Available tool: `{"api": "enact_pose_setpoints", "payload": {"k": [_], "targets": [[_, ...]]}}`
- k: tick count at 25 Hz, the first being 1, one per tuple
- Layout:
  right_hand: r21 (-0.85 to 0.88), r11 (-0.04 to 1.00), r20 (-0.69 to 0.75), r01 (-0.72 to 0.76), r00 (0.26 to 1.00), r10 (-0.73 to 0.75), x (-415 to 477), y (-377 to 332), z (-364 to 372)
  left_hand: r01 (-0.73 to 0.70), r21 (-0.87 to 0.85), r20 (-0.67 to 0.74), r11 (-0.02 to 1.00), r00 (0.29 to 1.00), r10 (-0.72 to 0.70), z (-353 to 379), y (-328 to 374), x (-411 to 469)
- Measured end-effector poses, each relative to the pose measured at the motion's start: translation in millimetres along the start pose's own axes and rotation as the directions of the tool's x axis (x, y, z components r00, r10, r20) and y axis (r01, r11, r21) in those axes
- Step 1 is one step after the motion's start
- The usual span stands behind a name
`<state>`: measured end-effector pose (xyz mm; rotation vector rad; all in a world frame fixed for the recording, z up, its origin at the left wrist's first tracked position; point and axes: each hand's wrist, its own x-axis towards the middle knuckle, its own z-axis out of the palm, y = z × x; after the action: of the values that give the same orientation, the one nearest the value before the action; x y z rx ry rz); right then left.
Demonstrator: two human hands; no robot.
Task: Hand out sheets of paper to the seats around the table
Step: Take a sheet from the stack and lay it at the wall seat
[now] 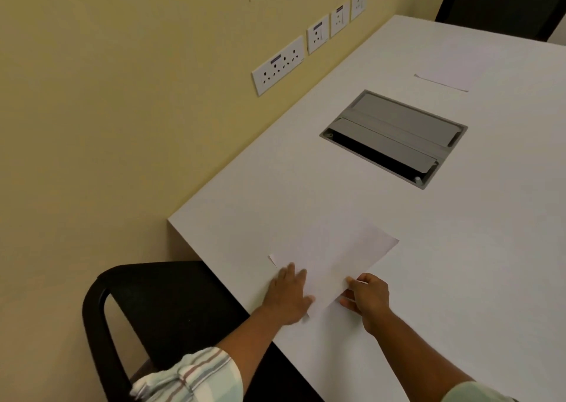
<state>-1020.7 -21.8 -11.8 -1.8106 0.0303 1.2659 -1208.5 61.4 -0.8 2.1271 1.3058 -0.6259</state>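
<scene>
A white sheet of paper lies on the white table near its front left edge, in front of a black chair. My left hand rests flat on the sheet's left part, fingers spread. My right hand pinches the sheet's near right edge between thumb and fingers. A second white sheet lies flat at the far side of the table, in front of another dark chair.
A grey cable box with a half-open flap is set into the table's middle. Several white wall sockets line the yellow wall just beyond the table's left edge.
</scene>
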Motion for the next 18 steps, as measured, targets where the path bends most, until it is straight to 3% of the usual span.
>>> {"api": "enact_pose_setpoints", "payload": {"k": [2, 3, 5, 7, 9, 11, 13, 18], "targets": [[-0.108, 0.99, 0.001, 0.096, 0.995, -0.096, 2, 1, 3, 0.003, 0.092, 0.024, 0.996, 1.0, -0.005, 18, -3, 0], [-0.246, 0.951, -0.012, 0.185, 0.981, -0.194, 3, 4, 2, 0.004, 0.114, 0.016, 0.994, 1.0, -0.006, 23, -5, 0], [-0.552, 0.756, 0.012, 0.352, 0.91, -0.415, 4, 11, -3, 0.012, 0.101, -0.015, 0.995, 1.0, -0.011, 28, -7, -2], [-0.726, 0.491, 0.162, 0.481, 0.814, -0.558, 0, 19, -3, 0.018, 0.075, -0.028, 0.997, 0.999, -0.016, 28, -7, -3], [-0.794, 0.18, 0.422, 0.581, 0.739, -0.526, -2, 27, 0, 0.018, 0.075, -0.03, 0.997, 0.999, -0.016, 28, -6, -2], [-0.778, -0.044, 0.598, 0.627, 0.718, -0.356, -2, 35, 7, 0.024, 0.082, -0.029, 0.996, 0.999, -0.022, 28, -7, 0], [-0.775, -0.138, 0.631, 0.617, 0.739, -0.235, -2, 37, 12, 0.032, 0.088, -0.025, 0.996, 0.999, -0.03, 25, -7, 2], [-0.768, -0.195, 0.64, 0.61, 0.74, -0.206, -7, 31, 11, 0.035, 0.096, -0.023, 0.995, 0.999, -0.033, 16, -6, 6]]}}
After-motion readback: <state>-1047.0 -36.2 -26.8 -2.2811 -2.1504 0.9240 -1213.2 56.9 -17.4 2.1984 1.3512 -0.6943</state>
